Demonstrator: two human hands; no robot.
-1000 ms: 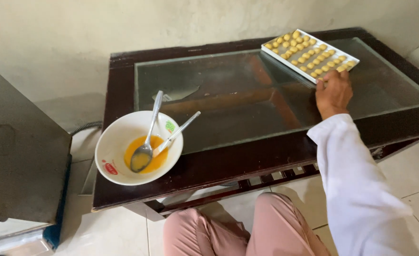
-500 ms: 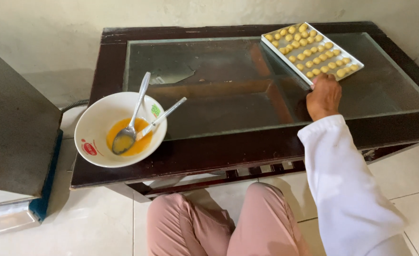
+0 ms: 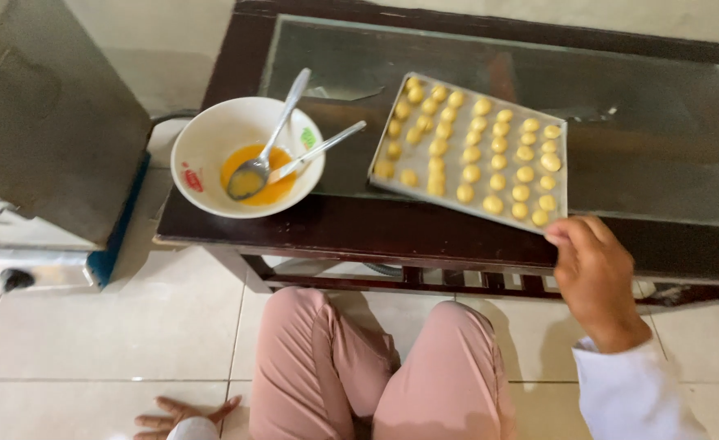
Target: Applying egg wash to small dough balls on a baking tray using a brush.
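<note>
My right hand (image 3: 594, 273) grips the near right corner of a flat metal baking tray (image 3: 385, 184) that lies on the glass-topped dark wooden table (image 3: 376, 232). Rows of several small yellow dough balls (image 3: 473, 151) cover the tray. To the tray's left stands a white bowl (image 3: 205, 147) with orange-yellow beaten egg (image 3: 274, 191) and two metal spoons (image 3: 282, 122) leaning in it. My left hand (image 3: 182, 414) rests flat on the tiled floor at the bottom edge, fingers spread, holding nothing. My knees in pink trousers (image 3: 376, 367) sit in front of the table.
A grey metal box-like appliance (image 3: 46, 122) on a blue base stands on the floor to the left of the table. The floor is pale tile (image 3: 91, 342). A pale wall runs behind the table.
The tray has been pulled from the far right corner of the table to the near edge, close to the bowl. My right hand came back with it. My left hand now shows on the floor.
</note>
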